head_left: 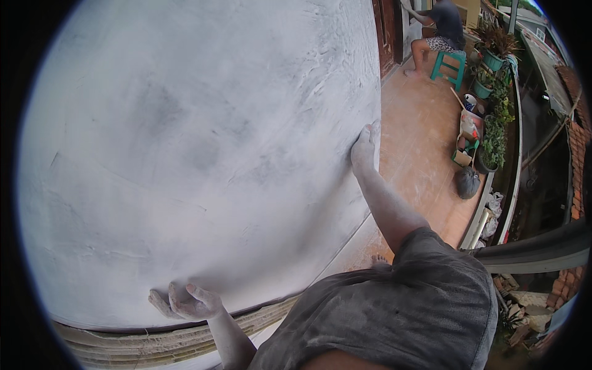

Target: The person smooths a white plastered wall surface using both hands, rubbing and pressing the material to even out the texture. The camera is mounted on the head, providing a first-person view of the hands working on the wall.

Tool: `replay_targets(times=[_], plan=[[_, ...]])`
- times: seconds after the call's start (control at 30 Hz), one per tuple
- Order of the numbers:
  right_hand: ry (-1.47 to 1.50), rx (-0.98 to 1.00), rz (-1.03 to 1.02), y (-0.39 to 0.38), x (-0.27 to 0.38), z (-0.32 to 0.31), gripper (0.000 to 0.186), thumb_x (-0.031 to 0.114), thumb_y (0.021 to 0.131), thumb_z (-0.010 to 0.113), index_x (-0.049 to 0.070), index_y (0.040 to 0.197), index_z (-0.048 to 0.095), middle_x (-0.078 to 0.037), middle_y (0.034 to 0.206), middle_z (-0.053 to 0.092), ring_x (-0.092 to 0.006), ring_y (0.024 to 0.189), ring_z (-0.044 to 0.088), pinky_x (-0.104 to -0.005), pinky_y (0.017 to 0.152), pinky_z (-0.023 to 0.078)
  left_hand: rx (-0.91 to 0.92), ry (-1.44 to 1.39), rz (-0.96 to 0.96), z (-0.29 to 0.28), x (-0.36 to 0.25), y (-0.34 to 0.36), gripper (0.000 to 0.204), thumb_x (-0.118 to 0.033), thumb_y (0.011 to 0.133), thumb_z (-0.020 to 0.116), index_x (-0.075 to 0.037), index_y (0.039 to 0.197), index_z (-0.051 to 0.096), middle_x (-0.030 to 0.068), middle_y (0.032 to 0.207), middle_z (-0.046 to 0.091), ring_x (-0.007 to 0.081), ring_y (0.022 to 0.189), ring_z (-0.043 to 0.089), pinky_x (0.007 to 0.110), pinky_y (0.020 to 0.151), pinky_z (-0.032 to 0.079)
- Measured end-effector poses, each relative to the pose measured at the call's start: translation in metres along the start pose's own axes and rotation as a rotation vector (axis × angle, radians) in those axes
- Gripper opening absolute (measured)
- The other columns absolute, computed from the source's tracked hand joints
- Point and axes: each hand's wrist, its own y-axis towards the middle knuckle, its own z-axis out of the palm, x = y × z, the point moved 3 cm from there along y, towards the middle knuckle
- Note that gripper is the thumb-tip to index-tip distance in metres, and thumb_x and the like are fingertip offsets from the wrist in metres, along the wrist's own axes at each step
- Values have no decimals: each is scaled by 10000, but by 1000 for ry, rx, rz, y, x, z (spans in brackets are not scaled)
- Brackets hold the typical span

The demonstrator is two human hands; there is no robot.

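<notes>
A white-coated wall [203,142] with grey smudges and rough patches fills the left and middle. My left hand [188,302], dusted white, is low at the wall near its bottom edge, with fingers loosely bent and apart and nothing visible in it. My right hand [364,148] is against the wall near its right edge, fingers close together, what is under them hidden. A dark shadow runs down the wall from that arm. My dusty dark shirt and a bare foot [380,259] show below.
A terracotta-coloured floor [413,142] runs back to a wooden door [386,34]. Another person [444,24] sits there on a green stool [448,71]. Potted plants [493,135], a box of items [465,139] and a dark sack [467,182] line a ledge beside tiled roofs [578,160].
</notes>
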Motion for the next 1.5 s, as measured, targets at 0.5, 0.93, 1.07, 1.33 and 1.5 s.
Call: replay_targets(times=[0.5, 0.93, 1.07, 1.33, 1.5], plan=[[-215, 112, -493, -21, 104, 25, 650, 345, 1130, 261, -32, 1644, 133, -244, 1723, 138, -483, 1577, 120, -557, 1293, 101, -4, -36, -31, -2, -4, 3, 282, -261, 1049, 564, -9, 1107, 677, 248, 1368, 596, 429, 1398, 476, 630, 1150, 405], [-290, 268, -986, -64, 88, 37, 708, 454, 1137, 243, -41, 1637, 166, -244, 1720, 150, -458, 1594, 82, -569, 1293, 54, -2, -75, -25, -6, 3, -5, 270, -246, 1045, 542, -24, 1080, 690, 226, 1325, 631, 414, 1374, 500, 601, 1126, 431], [-533, 479, -1489, -127, 32, 26, 702, 448, 1135, 263, -46, 1630, 199, -261, 1711, 175, -462, 1597, 69, -636, 1270, 27, -32, -145, -72, -5, 5, -9, 298, -302, 1023, 589, -24, 1037, 695, 248, 1317, 641, 419, 1416, 465, 611, 1168, 350], [-253, 314, -1215, -94, 136, 51, 685, 439, 1134, 289, -20, 1637, 213, -242, 1713, 182, -425, 1606, 74, -658, 1263, 30, -29, -156, -70, -6, 7, -16, 277, -303, 1012, 594, -43, 1029, 688, 225, 1319, 648, 407, 1434, 460, 572, 1205, 324], [-467, 594, -1610, -124, 37, 29, 524, 390, 1063, 513, 101, 1501, 519, -92, 1714, 295, -413, 1608, 129, -760, 1203, 55, -45, -151, -61, -9, 7, -15, 255, -288, 1006, 596, -59, 1059, 694, 201, 1337, 644, 399, 1437, 459, 560, 1216, 317]])
